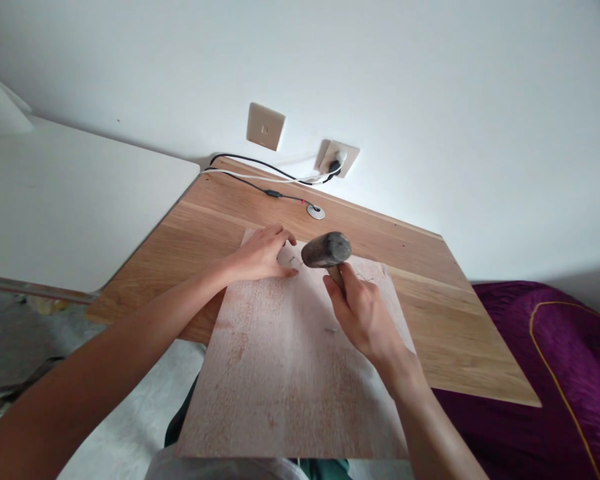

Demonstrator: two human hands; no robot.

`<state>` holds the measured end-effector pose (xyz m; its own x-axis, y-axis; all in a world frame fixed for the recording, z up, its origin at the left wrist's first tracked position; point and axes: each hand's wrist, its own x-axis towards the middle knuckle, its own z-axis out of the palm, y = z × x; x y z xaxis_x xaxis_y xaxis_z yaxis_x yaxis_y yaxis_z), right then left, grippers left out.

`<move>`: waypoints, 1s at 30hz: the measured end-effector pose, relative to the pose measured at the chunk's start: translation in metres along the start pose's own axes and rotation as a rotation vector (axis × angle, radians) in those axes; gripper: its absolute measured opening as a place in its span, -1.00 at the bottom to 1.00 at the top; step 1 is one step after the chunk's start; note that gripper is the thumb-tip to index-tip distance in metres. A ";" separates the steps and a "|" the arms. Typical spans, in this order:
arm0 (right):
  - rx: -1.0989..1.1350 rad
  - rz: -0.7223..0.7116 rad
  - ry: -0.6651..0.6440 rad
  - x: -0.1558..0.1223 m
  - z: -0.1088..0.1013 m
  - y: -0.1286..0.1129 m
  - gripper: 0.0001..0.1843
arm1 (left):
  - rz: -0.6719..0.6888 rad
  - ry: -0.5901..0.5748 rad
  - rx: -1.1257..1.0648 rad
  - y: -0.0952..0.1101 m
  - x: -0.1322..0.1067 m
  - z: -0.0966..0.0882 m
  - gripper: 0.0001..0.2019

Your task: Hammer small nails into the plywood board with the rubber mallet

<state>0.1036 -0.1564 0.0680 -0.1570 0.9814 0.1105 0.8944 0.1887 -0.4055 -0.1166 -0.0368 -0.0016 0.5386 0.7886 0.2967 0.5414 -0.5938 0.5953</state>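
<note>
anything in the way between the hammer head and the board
Nothing visible stands between the hammer head, held in the right hand, and the board, though the head hides what lies directly beneath it. The left hand, curled over the board, is just left of the head.

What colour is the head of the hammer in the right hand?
The hammer head is mottled dark grey, seen best in the head view.
</note>
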 end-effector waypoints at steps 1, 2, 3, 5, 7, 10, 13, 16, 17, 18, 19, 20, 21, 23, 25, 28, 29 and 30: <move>0.014 0.023 0.019 -0.009 -0.003 0.007 -0.78 | 0.015 0.012 -0.013 -0.001 0.000 0.000 -0.49; 0.018 0.046 0.036 -0.018 -0.005 0.015 -0.78 | 0.037 0.033 -0.035 -0.001 -0.001 -0.001 -0.51; 0.012 0.062 0.065 -0.027 -0.006 0.024 -0.77 | 0.065 0.058 -0.063 0.000 -0.001 -0.001 -0.55; -0.003 0.103 0.075 -0.042 -0.007 0.040 -0.74 | 0.140 0.099 -0.118 0.007 -0.002 -0.001 -0.70; -0.017 0.133 0.054 -0.052 -0.004 0.051 -0.69 | 0.240 0.083 -0.142 0.024 -0.004 -0.001 -0.88; -0.039 0.149 0.027 -0.057 0.000 0.058 -0.64 | 0.471 -0.112 -0.052 0.064 -0.011 0.004 -0.86; -0.030 0.148 0.025 -0.056 0.003 0.057 -0.66 | 0.697 -0.160 0.194 0.105 -0.023 0.014 -0.89; -0.013 0.144 0.014 -0.056 0.003 0.055 -0.68 | 0.744 -0.114 0.372 0.130 -0.035 0.027 -0.82; -0.013 0.147 0.008 -0.056 0.003 0.055 -0.68 | 0.755 -0.101 0.397 0.133 -0.037 0.031 -0.81; -0.015 0.152 0.000 -0.056 0.003 0.055 -0.67 | 0.766 -0.088 0.413 0.135 -0.038 0.034 -0.80; -0.018 0.159 -0.010 -0.056 0.002 0.055 -0.66 | 0.781 -0.083 0.424 0.135 -0.038 0.036 -0.80; -0.022 0.165 -0.018 -0.057 0.002 0.056 -0.65 | 0.801 -0.088 0.429 0.133 -0.037 0.036 -0.80; -0.026 0.169 -0.024 -0.057 0.003 0.056 -0.64 | 0.817 -0.101 0.424 0.130 -0.035 0.034 -0.81; -0.032 0.164 -0.025 -0.057 0.003 0.057 -0.62 | 0.816 -0.146 0.376 0.119 -0.029 0.024 -0.83; -0.045 0.157 -0.013 -0.057 0.005 0.058 -0.60 | 0.714 -0.165 0.265 0.100 -0.022 0.006 -0.84; -0.066 0.153 0.005 -0.058 0.006 0.060 -0.59 | 0.418 -0.098 0.093 0.061 -0.013 -0.022 -0.82; -0.070 0.152 0.012 -0.058 0.006 0.060 -0.59 | 0.323 -0.055 0.028 0.045 -0.010 -0.028 -0.85; -0.075 0.149 0.020 -0.058 0.006 0.060 -0.60 | 0.249 -0.015 -0.031 0.030 -0.009 -0.033 -0.86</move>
<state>0.1638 -0.2021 0.0318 -0.0125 0.9973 0.0728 0.9362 0.0373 -0.3496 -0.1261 -0.0564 0.0387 0.6628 0.6160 0.4257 0.3708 -0.7639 0.5281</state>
